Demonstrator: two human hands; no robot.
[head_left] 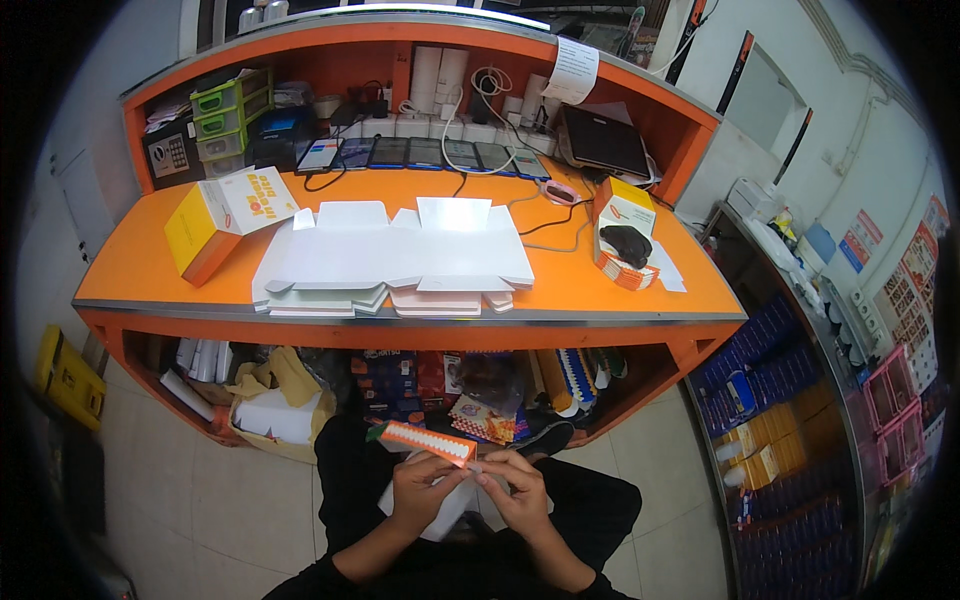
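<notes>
Over my lap, my left hand [423,490] is closed on a printed carton [428,440] with an orange face and a white scalloped band. The fingers of my right hand [513,488] pinch the carton's right end, close beside the left hand. White card [445,515] shows below and between my hands; whether it is part of the same carton I cannot tell. Beyond my hands, a stack of flat, unfolded white cartons [400,255] lies at the front edge of the orange desk [570,300].
A folded yellow and white box [205,230] stands at the desk's left. Another box [625,200] with a dark crumpled item sits at the right. Several phones [425,152] line the back. Packages [390,375] fill the shelf below; a stocked rack [780,420] stands right.
</notes>
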